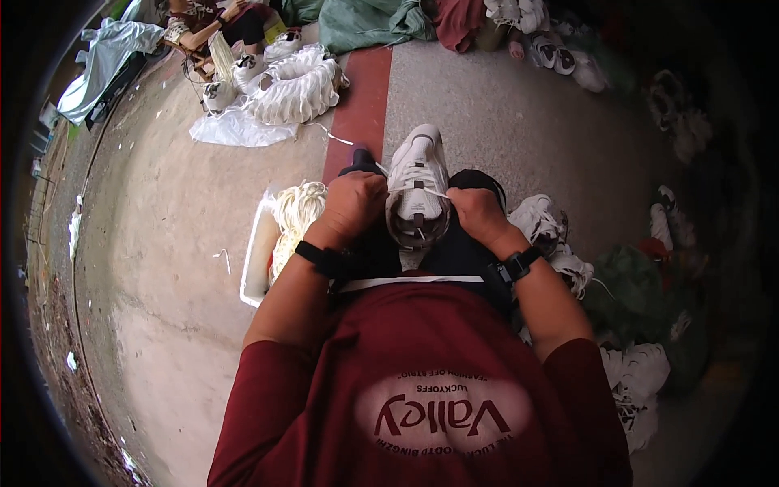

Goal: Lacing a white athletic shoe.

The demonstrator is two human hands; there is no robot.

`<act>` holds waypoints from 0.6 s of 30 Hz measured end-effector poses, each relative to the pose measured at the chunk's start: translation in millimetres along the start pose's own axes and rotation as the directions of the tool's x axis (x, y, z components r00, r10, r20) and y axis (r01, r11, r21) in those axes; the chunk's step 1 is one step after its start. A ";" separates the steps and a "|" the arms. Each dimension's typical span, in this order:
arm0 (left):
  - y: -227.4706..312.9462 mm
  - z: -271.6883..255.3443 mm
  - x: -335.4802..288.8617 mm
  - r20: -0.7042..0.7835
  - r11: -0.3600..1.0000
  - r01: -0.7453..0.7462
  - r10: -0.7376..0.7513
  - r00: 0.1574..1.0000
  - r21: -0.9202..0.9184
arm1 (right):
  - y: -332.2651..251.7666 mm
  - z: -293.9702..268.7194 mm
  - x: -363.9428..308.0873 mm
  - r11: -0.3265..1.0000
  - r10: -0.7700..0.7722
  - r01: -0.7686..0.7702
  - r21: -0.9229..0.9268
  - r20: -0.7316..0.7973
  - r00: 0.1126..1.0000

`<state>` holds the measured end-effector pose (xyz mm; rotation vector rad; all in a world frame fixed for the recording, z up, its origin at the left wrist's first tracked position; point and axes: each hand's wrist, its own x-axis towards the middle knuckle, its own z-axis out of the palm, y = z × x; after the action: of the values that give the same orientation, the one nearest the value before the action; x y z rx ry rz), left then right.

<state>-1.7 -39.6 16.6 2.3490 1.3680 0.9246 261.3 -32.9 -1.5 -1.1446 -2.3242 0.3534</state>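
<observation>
A white and grey sneaker [419, 154] rests between my knees, its toe pointing away from me and its dark-lined opening facing me. White shoelace [418, 188] crosses its upper in several rows. My left hand [356, 203] is closed at the shoe's left side, with a lace end sticking out beyond it. On the right side, my right hand [479, 216] pinches the other stretch of lace, which runs taut across the tongue. The fingertips of the left hand are partly hidden behind its knuckles.
Left of my legs stands a white box [256, 252] with a bundle of cream laces [300, 213]. Several white shoes [540, 219] lie to my right. Ahead, a ring of white shoes [296, 89] sits by a plastic sheet [239, 126]. A seated person [199, 36] is at the far left.
</observation>
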 end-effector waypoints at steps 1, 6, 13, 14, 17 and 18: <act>-5.1 -3.0 -1.6 0.004 0.999 -0.015 0.015 1.000 0.029 | 5.2 -3.3 -1.5 0.997 -0.043 0.042 -0.066 -0.011 0.999; -43.4 -21.2 -34.1 0.114 0.961 0.253 -0.240 0.964 -0.114 | 22.4 -25.2 -16.5 0.998 0.012 -0.008 0.069 -0.067 0.998; -118.8 -82.1 -126.1 0.203 0.645 0.598 -0.581 0.788 -0.475 | 80.0 -84.0 -86.6 0.896 0.413 -0.395 0.201 -0.054 0.909; -125.4 -91.2 -141.4 0.210 0.609 0.619 -0.607 0.766 -0.497 | 90.7 -91.0 -102.8 0.872 0.463 -0.439 0.217 -0.074 0.883; -137.9 -110.1 -181.9 0.214 0.567 0.703 -0.692 0.689 -0.429 | 122.0 -106.5 -151.8 0.864 0.503 -0.491 0.111 -0.130 0.855; -139.4 -114.3 -194.4 0.223 0.538 0.725 -0.715 0.662 -0.429 | 130.6 -110.0 -168.4 0.820 0.572 -0.560 0.115 -0.131 0.810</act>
<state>-238.2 -142.4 -44.8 1.1996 1.6420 0.8236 493.9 -86.6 -24.8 -1.7544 -1.7706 0.5277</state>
